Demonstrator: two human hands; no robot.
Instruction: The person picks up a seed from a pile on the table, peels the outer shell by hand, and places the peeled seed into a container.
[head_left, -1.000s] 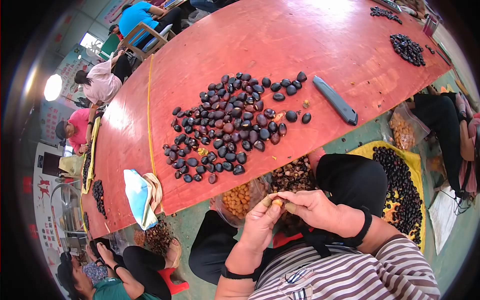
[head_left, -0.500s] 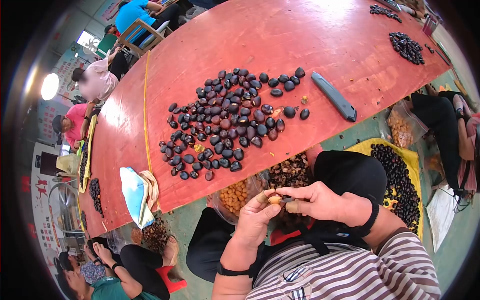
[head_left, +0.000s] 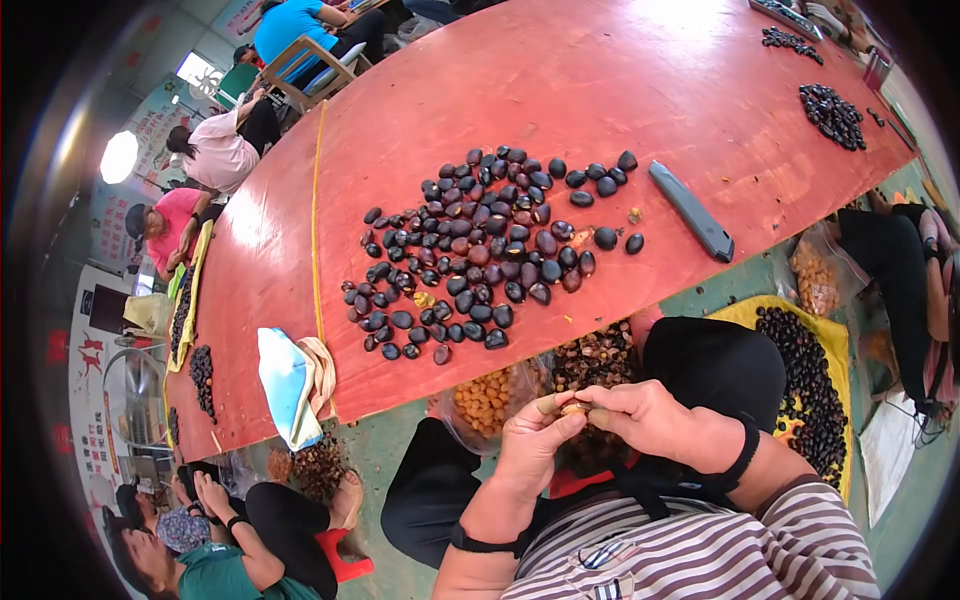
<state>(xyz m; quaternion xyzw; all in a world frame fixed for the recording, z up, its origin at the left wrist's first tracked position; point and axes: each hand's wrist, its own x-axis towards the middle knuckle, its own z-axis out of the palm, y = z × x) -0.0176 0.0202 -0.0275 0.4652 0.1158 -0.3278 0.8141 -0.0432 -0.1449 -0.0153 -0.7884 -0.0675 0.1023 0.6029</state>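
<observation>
Over my lap, a small pale-orange nut (head_left: 574, 408) is pinched between the fingertips of both hands. My left hand (head_left: 538, 437) grips it from the left, with a tan cover on a finger. From the right, my right hand (head_left: 648, 422) closes on it, thumb and forefinger together, also with tan finger covers. The fingers hide part of the nut. Just beyond my hands are a clear bag of orange peeled kernels (head_left: 486, 402) and a heap of brown broken shells (head_left: 597, 358). Dark, glossy unpeeled nuts (head_left: 470, 245) lie loosely piled on the red table (head_left: 560, 100).
A long grey plastic piece (head_left: 692, 212) lies right of the pile. A blue-and-white cloth bundle (head_left: 287, 385) sits at the table's corner. On my right, a yellow sack (head_left: 842, 345) holds dark nuts, near another bag of kernels (head_left: 815, 280). Several people sit around.
The view has shifted, so the table and surroundings appear farther right and slightly lower. My right fingers have drawn closer over the nut, which shows less now.
</observation>
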